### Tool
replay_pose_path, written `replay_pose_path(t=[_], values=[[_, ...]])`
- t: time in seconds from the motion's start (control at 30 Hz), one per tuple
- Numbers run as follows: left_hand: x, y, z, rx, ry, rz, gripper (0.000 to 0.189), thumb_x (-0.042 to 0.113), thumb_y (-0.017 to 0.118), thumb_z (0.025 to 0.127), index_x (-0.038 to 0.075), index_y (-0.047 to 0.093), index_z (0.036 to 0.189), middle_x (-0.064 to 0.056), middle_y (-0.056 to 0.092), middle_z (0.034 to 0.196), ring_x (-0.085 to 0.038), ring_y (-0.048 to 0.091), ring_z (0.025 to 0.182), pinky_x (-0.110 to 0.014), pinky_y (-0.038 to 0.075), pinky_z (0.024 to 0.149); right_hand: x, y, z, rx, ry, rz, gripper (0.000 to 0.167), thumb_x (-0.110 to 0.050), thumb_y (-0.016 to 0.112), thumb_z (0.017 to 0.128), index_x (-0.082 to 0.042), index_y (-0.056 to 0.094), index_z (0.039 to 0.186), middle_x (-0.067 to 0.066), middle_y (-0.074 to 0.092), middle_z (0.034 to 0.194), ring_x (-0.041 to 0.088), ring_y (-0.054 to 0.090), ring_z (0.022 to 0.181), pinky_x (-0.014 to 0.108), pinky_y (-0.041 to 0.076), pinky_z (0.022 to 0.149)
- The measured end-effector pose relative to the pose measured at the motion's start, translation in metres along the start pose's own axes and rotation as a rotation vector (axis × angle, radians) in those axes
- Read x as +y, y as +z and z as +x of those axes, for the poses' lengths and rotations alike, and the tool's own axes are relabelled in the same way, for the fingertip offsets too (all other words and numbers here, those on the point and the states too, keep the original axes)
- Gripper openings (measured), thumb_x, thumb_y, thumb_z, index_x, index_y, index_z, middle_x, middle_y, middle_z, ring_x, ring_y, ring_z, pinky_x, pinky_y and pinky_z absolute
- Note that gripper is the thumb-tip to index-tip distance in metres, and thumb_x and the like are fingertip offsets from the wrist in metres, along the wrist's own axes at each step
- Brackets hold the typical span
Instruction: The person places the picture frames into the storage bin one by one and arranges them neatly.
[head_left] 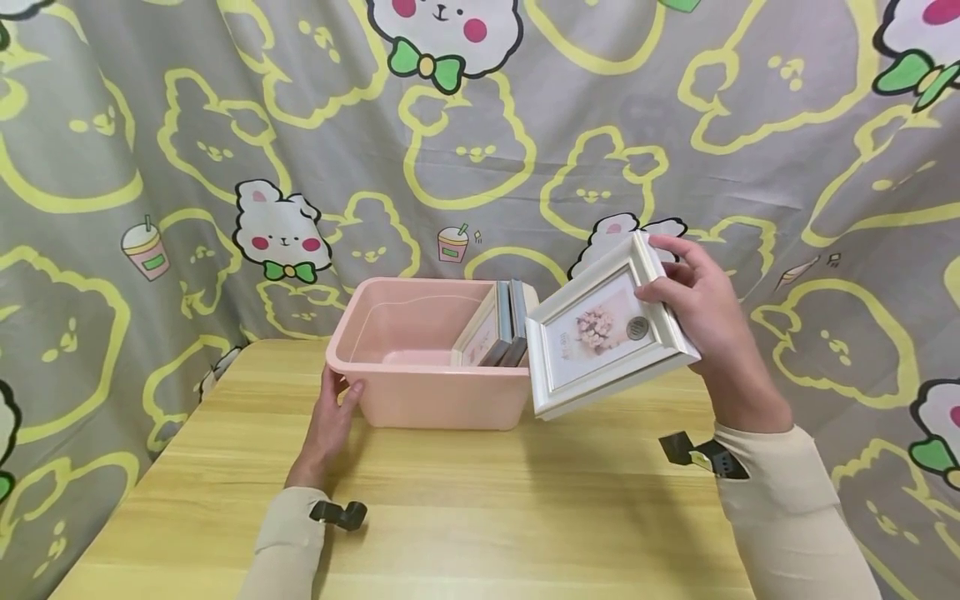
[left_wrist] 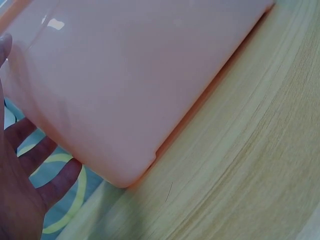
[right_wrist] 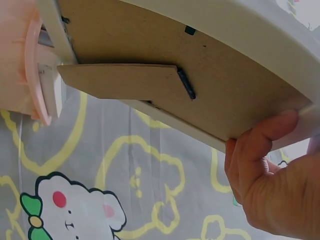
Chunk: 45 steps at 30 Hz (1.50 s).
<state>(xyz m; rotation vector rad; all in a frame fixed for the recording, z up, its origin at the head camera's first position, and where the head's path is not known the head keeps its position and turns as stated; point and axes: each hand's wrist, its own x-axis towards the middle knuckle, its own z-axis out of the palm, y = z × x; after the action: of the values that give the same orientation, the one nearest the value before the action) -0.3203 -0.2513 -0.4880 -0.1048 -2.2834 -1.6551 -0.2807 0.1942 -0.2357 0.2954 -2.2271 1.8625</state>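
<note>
A white picture frame (head_left: 592, 329) with a pink flower print is tilted over the right end of a pink plastic bin (head_left: 435, 400). My right hand (head_left: 701, 304) grips its upper right edge, thumb on the front and fingers behind. In the right wrist view the brown backboard (right_wrist: 225, 75) shows, its easel stand (right_wrist: 120, 80) swung out a little. My left hand (head_left: 330, 425) holds the bin's left end below the rim, thumb on the front wall and fingers round the side. Several more frames (head_left: 487, 329) stand leaning together inside the bin's right part.
The bin stands on a light wooden table (head_left: 450, 517), near its back edge. A grey curtain (head_left: 480, 117) with yellow outlines and cartoon animals hangs close behind and along both sides. Small black cameras are strapped over both sleeves (head_left: 288, 533).
</note>
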Motion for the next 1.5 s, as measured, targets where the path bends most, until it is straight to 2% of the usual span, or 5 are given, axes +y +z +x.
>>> replay_pose_path(t=[0.5,0.63,1.0,1.27,1.5], values=[[0.042,-0.001,-0.014,-0.03,-0.032,0.008,0.066,0.026,0.047,0.102,0.015,0.01,0.156,-0.024,0.033,0.15,-0.041,0.037,0.134,-0.058,0.03,0.109,-0.001,0.017,0.015,0.039,0.047,0.102,0.053,-0.003,0.059,0.087,-0.02,0.046,0.136,0.006,0.047,0.107,0.015,0.061,0.084,0.026,0.057,0.063],[0.038,-0.001,-0.013,-0.027,-0.02,-0.013,0.067,0.024,0.049,0.102,0.014,0.01,0.156,-0.024,0.034,0.15,-0.041,0.038,0.133,-0.057,0.031,0.108,-0.002,0.019,0.017,0.027,0.045,0.091,0.056,-0.004,0.058,0.087,-0.018,0.043,0.139,0.006,0.047,0.109,0.017,0.06,0.086,0.027,0.058,0.064],[-0.001,0.002,-0.002,0.0,-0.001,0.021,0.068,0.033,0.049,0.101,0.029,0.009,0.156,-0.019,0.036,0.15,-0.038,0.04,0.133,-0.057,0.03,0.109,0.0,0.026,0.026,0.042,0.068,0.119,0.059,-0.004,0.058,0.087,-0.016,0.042,0.143,0.006,0.047,0.112,0.021,0.059,0.091,0.027,0.058,0.066],[0.001,0.002,-0.003,0.001,0.003,0.007,0.067,0.031,0.049,0.102,0.027,0.01,0.156,-0.018,0.037,0.149,-0.037,0.04,0.133,-0.056,0.031,0.109,0.005,0.034,0.037,0.055,0.083,0.158,0.055,-0.003,0.057,0.087,-0.017,0.044,0.139,0.008,0.049,0.113,0.019,0.061,0.088,0.028,0.058,0.065],[0.021,0.0,-0.008,-0.022,-0.02,-0.012,0.069,0.026,0.049,0.102,0.019,0.008,0.156,-0.022,0.035,0.149,-0.04,0.039,0.134,-0.057,0.029,0.109,0.009,0.042,0.046,0.07,0.097,0.173,0.052,-0.003,0.056,0.086,-0.017,0.045,0.135,0.011,0.051,0.114,0.017,0.065,0.083,0.027,0.058,0.065]])
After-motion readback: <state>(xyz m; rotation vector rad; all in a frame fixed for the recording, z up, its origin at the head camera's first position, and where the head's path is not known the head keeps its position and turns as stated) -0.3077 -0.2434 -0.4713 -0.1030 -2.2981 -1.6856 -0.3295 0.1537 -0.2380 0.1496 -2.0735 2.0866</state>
